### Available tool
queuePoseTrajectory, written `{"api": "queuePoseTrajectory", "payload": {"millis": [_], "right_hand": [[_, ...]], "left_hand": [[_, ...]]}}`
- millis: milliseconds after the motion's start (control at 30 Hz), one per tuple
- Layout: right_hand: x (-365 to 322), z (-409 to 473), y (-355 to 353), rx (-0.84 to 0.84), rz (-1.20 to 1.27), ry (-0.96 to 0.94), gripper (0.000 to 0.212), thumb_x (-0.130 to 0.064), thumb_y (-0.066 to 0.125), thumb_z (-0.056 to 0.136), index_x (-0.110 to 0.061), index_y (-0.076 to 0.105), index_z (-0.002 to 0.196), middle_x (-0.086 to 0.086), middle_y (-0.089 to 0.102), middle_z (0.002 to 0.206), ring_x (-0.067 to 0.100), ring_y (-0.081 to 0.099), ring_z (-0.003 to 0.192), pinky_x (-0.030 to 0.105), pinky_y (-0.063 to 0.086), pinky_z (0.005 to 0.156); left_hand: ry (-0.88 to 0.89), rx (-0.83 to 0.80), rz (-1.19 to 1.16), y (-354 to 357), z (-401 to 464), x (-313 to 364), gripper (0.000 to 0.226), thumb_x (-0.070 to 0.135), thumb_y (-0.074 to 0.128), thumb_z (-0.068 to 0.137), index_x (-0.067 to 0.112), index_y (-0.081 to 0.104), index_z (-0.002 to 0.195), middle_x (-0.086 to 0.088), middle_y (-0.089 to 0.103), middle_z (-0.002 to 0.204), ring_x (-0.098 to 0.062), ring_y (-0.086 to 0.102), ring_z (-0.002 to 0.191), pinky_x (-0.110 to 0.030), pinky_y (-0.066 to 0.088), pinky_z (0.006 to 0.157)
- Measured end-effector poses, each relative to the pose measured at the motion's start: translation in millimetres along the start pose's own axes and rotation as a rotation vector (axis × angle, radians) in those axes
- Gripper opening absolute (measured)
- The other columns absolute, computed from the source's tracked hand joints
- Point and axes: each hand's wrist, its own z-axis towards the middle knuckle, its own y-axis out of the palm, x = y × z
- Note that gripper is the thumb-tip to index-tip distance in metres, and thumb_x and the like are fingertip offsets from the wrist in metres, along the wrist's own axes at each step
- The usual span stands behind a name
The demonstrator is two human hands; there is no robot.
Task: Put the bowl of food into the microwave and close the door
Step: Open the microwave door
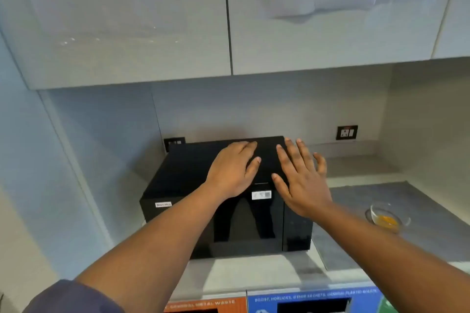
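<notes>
Black microwave (223, 201) sits on grey tabletop (432, 223), pushed toward back wall, door shut w/ glossy front facing the camera. White sticker (261, 195) at top edge of door, small label (163, 204) at door's upper left corner.

Left hand (232, 170) lies palm-down over microwave top, fingers together & flat, thumb out to the side; grip holds nothing. Right hand (304, 180) is over microwave's top right part, just beside left hand, fingers spread wide, palm down; grip empty. Can't tell if right palm actually touches the top or floats just above it.

Bowl (387, 216) – clear glass, orange-yellow food in bottom – stands on tabletop well right of microwave, outside it, apart from both hands.

Wall socket (346, 132) on wall behind & right of microwave; another socket (175, 142) partly hidden behind its back left corner. Glossy pale cabinets (127, 20) hang above microwave. Below microwave, front edge of frame: orange & blue waste-bin labels (312, 297).
</notes>
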Motion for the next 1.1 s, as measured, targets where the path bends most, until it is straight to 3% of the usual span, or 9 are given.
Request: {"api": "queuePoseTrajectory", "payload": {"millis": [167, 367, 467, 533, 633, 800, 900, 1000, 1100], "right_hand": [[13.5, -46.6, 35.5, -0.122, -0.014, 0.067, 0.07, -0.055, 0.039, 0.1, -0.023, 0.025, 0.161, 0.005, 0.019, 0.17, 0.027, 0.012, 0.158, 0.06, 0.023, 0.115], [30.4, -100.8, 67.7, -0.255, 0.013, 0.013, 0.095, -0.042, 0.075, 0.082, -0.022, 0.025, 0.16, 0.011, 0.02, 0.17, 0.032, 0.022, 0.154, 0.058, 0.035, 0.112], [35.0, -123.9, 81.3, -0.249, 0.065, 0.026, 0.109, -0.036, 0.082, 0.078, -0.023, 0.014, 0.163, 0.016, 0.007, 0.171, 0.038, 0.013, 0.156, 0.058, 0.031, 0.115], [34.4, -136.5, 89.0, -0.247, 0.145, 0.108, 0.124, -0.033, 0.085, 0.077, -0.028, -0.005, 0.164, 0.013, -0.014, 0.171, 0.041, 0.001, 0.157, 0.059, 0.026, 0.118], [36.3, -151.1, 108.3, -0.269, 0.284, 0.298, 0.141, -0.031, 0.089, 0.076, -0.037, -0.027, 0.157, 0.002, -0.04, 0.164, 0.035, -0.011, 0.156, 0.049, 0.036, 0.113], [39.0, -160.1, 147.1, -0.281, 0.421, 0.443, 0.15, -0.032, 0.092, 0.072, -0.041, -0.034, 0.153, -0.001, -0.039, 0.165, 0.02, -0.013, 0.151, 0.036, 0.035, 0.111], [39.0, -167.1, 166.1, -0.269, 0.432, 0.434, 0.147, -0.031, 0.091, 0.073, -0.042, -0.031, 0.154, -0.002, -0.03, 0.167, 0.021, -0.003, 0.152, 0.043, 0.038, 0.112], [41.5, -166.6, 179.2, -0.229, 0.432, 0.432, 0.143, -0.025, 0.09, 0.076, -0.042, -0.028, 0.155, 0.0, -0.013, 0.169, 0.039, 0.029, 0.151, 0.05, 0.051, 0.105], [41.5, -166.8, 187.2, -0.193, 0.4, 0.456, 0.142, -0.023, 0.09, 0.076, -0.044, -0.026, 0.155, 0.004, -0.002, 0.168, 0.044, 0.042, 0.143, 0.049, 0.055, 0.099]], "left_hand": [[-0.005, -0.183, -0.087, 43.9, -9.3, -3.2, 0.055, 0.049, 0.036, 0.105, 0.021, 0.046, 0.151, 0.002, 0.048, 0.156, -0.015, 0.038, 0.147, -0.03, 0.027, 0.115], [0.031, -0.295, -0.111, 95.1, -23.5, 2.2, 0.056, 0.046, 0.039, 0.106, 0.017, 0.042, 0.154, -0.001, 0.039, 0.163, -0.015, 0.026, 0.153, -0.028, 0.018, 0.12], [0.046, -0.273, 0.012, 112.5, -26.0, 7.8, 0.06, 0.05, 0.036, 0.105, 0.021, 0.036, 0.157, 0.0, 0.035, 0.165, -0.018, 0.025, 0.154, -0.038, 0.021, 0.123], [0.025, -0.256, 0.116, 120.1, -29.3, 12.7, 0.063, 0.053, 0.033, 0.104, 0.023, 0.027, 0.16, 0.001, 0.029, 0.167, -0.02, 0.022, 0.155, -0.041, 0.02, 0.123], [0.016, -0.212, 0.176, 128.2, -29.4, 17.3, 0.063, 0.051, 0.035, 0.104, 0.024, 0.024, 0.161, 0.0, 0.029, 0.167, -0.023, 0.025, 0.155, -0.043, 0.023, 0.122], [0.011, -0.116, 0.188, 138.8, -31.5, 16.3, 0.056, 0.043, 0.039, 0.105, 0.025, 0.033, 0.158, 0.001, 0.036, 0.164, -0.023, 0.032, 0.152, -0.042, 0.026, 0.121], [0.001, -0.092, 0.2, 142.4, -30.7, 16.3, 0.056, 0.042, 0.04, 0.104, 0.025, 0.034, 0.157, 0.001, 0.037, 0.164, -0.022, 0.033, 0.151, -0.042, 0.026, 0.121], [-0.006, -0.083, 0.201, 144.9, -30.7, 15.8, 0.055, 0.041, 0.039, 0.104, 0.026, 0.034, 0.157, 0.002, 0.037, 0.164, -0.021, 0.033, 0.152, -0.041, 0.025, 0.121], [-0.015, -0.073, 0.211, 148.0, -31.2, 15.4, 0.054, 0.04, 0.04, 0.104, 0.026, 0.035, 0.157, 0.003, 0.038, 0.163, -0.02, 0.033, 0.151, -0.04, 0.025, 0.121]]}}
